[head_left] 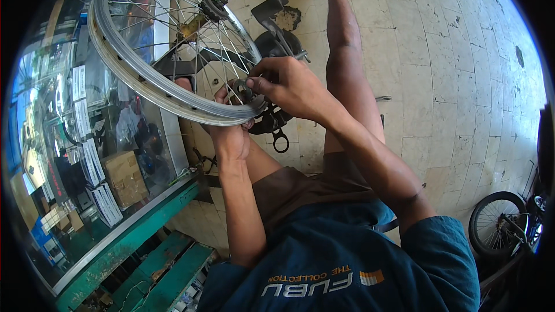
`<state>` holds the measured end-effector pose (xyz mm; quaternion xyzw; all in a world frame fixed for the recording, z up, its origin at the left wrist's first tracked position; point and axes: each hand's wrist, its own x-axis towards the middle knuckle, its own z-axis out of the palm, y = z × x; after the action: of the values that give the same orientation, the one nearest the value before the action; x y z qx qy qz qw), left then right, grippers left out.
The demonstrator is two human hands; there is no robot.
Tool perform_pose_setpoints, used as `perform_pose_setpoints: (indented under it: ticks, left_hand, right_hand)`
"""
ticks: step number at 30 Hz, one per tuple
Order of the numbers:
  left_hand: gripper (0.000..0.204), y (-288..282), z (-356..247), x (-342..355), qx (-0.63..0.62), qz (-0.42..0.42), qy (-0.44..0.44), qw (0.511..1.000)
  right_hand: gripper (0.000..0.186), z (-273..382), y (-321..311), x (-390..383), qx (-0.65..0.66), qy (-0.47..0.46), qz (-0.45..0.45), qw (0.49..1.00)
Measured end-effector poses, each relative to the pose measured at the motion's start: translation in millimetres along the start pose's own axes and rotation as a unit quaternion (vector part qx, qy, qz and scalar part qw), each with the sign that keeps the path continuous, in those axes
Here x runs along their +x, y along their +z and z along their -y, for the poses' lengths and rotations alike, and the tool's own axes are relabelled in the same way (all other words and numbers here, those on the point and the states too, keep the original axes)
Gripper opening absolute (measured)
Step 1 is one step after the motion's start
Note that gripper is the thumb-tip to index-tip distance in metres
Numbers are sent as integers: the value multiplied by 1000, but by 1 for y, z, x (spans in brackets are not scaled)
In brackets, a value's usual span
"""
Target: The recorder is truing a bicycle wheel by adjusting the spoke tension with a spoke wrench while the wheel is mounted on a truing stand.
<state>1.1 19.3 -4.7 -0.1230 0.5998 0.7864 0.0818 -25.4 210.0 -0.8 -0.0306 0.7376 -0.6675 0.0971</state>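
Observation:
A bare spoked bicycle wheel (139, 84), without a tyre, stands tilted in a dark metal truing stand (272, 7). My left hand (232, 141) reaches up from below and closes around the near part of the rim, its fingertips showing on the inner side among the spokes. My right hand (298, 88) is closed beside it, thumb and forefinger pinching a small round grey spoke wrench (241, 88) at the spokes just inside the rim. The hub (189, 28) sits at the wheel's middle. My palms and some fingertips are hidden.
Left of the wheel stands a glass display case (124, 121) with boxes and packets, above a green wooden base (130, 248). A dark tool with a ring end (280, 143) hangs below the rim. Pale floor tiles (439, 81) lie to the right, with a parked bicycle (500, 225) at lower right.

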Motion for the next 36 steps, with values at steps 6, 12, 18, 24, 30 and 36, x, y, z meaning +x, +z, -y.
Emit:
perform_pose_setpoints:
  ticks: [6, 12, 18, 24, 30, 36]
  left_hand:
    - [45, 12, -6, -5, 58, -26, -6, 998]
    - [44, 2, 1, 1, 133, -43, -31, 990]
    - [34, 5, 3, 0, 160, -60, 23, 985]
    - [28, -1, 6, 1, 163, -83, 10, 983]
    - [28, 15, -5, -6, 212, -111, 0, 971]
    - [31, 17, -17, -13, 294, -118, 9, 949]
  right_hand:
    - [22, 12, -2, 3, -17, 7, 21, 1000]
    - [21, 7, 3, 4, -21, 13, 6, 1000]
    - [20, -5, 5, 8, -11, -1, -5, 1000]
    - [21, 0, 4, 7, -4, 31, 7, 999]
    - [21, -7, 6, 12, 0, 48, 13, 999]
    - [10, -13, 12, 16, -16, 74, 15, 997]
